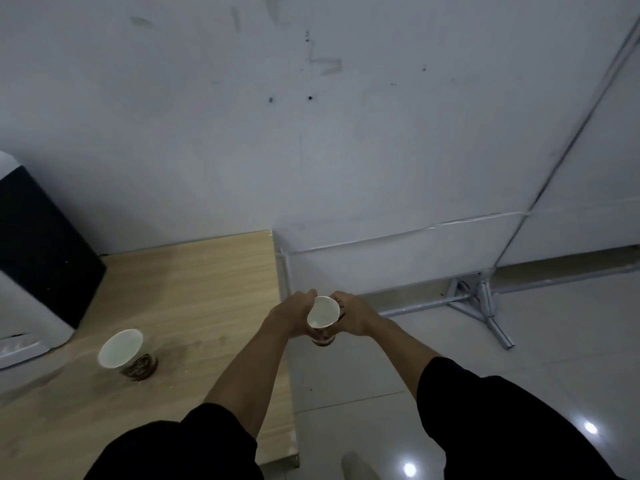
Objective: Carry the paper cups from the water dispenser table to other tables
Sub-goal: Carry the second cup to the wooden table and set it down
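Note:
Both my hands hold one paper cup (323,315) in front of me, just past the right edge of the wooden table (194,289) and above the floor. My left hand (294,315) wraps its left side, my right hand (353,315) its right side. The cup is white inside with a dark patterned outside, and some liquid seems to lie in it. A second paper cup (121,349) of the same kind stands on the table at the left, near the water dispenser (38,258).
The white-and-black dispenser stands at the table's left end against a scuffed white wall. To the right is pale tiled floor (450,358) with a grey metal stand foot (485,306) and a cable along the wall.

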